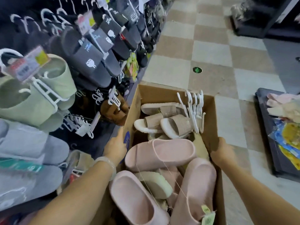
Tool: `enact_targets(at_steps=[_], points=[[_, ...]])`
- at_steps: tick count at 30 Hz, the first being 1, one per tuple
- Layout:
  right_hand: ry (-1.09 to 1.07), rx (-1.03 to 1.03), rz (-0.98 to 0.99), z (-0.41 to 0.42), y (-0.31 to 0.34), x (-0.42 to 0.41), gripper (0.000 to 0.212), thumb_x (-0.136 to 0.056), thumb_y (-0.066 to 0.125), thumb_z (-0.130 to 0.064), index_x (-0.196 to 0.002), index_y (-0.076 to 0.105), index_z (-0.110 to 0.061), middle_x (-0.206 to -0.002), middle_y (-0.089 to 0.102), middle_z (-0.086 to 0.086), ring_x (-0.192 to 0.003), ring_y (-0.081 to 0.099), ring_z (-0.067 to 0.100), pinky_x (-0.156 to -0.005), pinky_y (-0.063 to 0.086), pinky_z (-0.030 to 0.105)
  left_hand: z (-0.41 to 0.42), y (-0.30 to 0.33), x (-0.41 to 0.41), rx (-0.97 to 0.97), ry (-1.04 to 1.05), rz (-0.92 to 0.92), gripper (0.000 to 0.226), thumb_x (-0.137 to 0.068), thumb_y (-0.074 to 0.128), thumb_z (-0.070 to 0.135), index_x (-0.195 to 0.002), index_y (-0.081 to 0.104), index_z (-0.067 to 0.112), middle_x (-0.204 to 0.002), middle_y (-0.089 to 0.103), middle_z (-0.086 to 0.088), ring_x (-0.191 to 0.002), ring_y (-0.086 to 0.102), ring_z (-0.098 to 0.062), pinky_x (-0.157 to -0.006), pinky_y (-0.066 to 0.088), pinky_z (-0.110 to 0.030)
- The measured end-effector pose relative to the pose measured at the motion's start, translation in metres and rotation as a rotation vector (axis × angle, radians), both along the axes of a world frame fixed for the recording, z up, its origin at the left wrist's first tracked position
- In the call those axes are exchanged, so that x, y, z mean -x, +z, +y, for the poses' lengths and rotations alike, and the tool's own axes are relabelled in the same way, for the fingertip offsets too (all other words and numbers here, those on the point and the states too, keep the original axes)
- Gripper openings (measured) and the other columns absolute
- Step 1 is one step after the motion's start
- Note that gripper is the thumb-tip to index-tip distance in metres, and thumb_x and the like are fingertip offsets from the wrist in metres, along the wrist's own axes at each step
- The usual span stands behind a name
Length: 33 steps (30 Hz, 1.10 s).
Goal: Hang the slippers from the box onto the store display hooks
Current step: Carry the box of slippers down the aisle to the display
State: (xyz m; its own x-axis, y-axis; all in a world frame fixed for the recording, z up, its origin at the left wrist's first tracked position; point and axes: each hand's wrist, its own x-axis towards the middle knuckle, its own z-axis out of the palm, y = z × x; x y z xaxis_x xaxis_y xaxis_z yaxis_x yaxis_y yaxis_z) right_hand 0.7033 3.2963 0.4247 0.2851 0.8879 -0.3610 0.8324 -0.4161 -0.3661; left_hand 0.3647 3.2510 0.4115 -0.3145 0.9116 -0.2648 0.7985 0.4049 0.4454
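Got my left hand (116, 144) clamped on the box (209, 125) left wall and right hand (223, 152) gripping its right rim; pink slippers (160, 153) piled inside; display rack (84, 51) tight on the left, open checkered floor (211, 51) ahead.

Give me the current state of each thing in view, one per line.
cardboard box: open, gripped on both sides.
left hand: grip closed on the box's left wall.
right hand: grip closed on the box's right wall.
pink slippers: loose in the box, unhung.
beige slippers: loose in the box.
white hangers: bunched in the box.
green slippers: hanging on display.
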Motion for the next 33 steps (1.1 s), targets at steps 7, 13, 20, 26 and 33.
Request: enact_targets(at_steps=[7, 13, 20, 26, 33], points=[[-0.045, -0.004, 0.069, 0.08, -0.078, 0.017, 0.028, -0.075, 0.051, -0.005, -0.097, 0.039, -0.016, -0.082, 0.053, 0.01, -0.074, 0.052, 0.031, -0.066, 0.04, 0.036, 0.09, -0.066, 0.016, 0.09, 0.021, 0.001, 0.061, -0.09, 0.048, 0.015, -0.141, 0.019, 0.03, -0.11, 0.06, -0.019, -0.096, 0.058, -0.037, -0.081, 0.048, -0.043], [-0.053, 0.007, 0.11, 0.133, -0.178, 0.019, 0.029, -0.073, 0.052, -0.001, -0.099, 0.045, -0.012, -0.084, 0.054, 0.008, -0.084, 0.057, 0.036, -0.07, 0.043, 0.037, 0.139, -0.165, 0.008, 0.116, 0.057, -0.028, 0.064, -0.091, 0.05, 0.012, -0.144, 0.018, 0.027, -0.119, 0.057, -0.019, -0.104, 0.056, -0.037, -0.083, 0.047, -0.045], [-0.08, 0.017, 0.111, 0.17, -0.327, 0.023, 0.035, -0.078, 0.05, -0.004, -0.112, 0.045, -0.012, -0.074, 0.048, -0.002, -0.072, 0.044, 0.024, -0.059, 0.032, 0.031, 0.173, -0.309, 0.007, 0.145, 0.113, -0.037, 0.063, -0.093, 0.049, 0.015, -0.147, 0.017, 0.023, -0.136, 0.047, -0.017, -0.117, 0.05, -0.037, -0.096, 0.044, -0.05], [-0.063, 0.069, 0.056, 0.191, -0.438, 0.039, 0.04, -0.076, 0.046, -0.003, -0.114, 0.042, -0.013, -0.091, 0.058, 0.012, -0.089, 0.057, 0.037, -0.072, 0.046, 0.042, 0.199, -0.416, 0.029, 0.152, 0.104, 0.04, 0.063, -0.091, 0.051, 0.014, -0.143, 0.019, 0.027, -0.124, 0.054, -0.023, -0.107, 0.054, -0.044, -0.085, 0.045, -0.049], [-0.076, 0.088, 0.005, 0.183, -0.52, 0.061, 0.051, -0.081, 0.045, -0.003, -0.131, 0.034, -0.012, -0.089, 0.058, 0.013, -0.08, 0.056, 0.033, -0.064, 0.04, 0.036, 0.202, -0.498, 0.05, 0.18, 0.098, 0.134, 0.065, -0.091, 0.052, 0.015, -0.144, 0.016, 0.028, -0.109, 0.057, -0.028, -0.095, 0.055, -0.045, -0.072, 0.042, -0.044]])
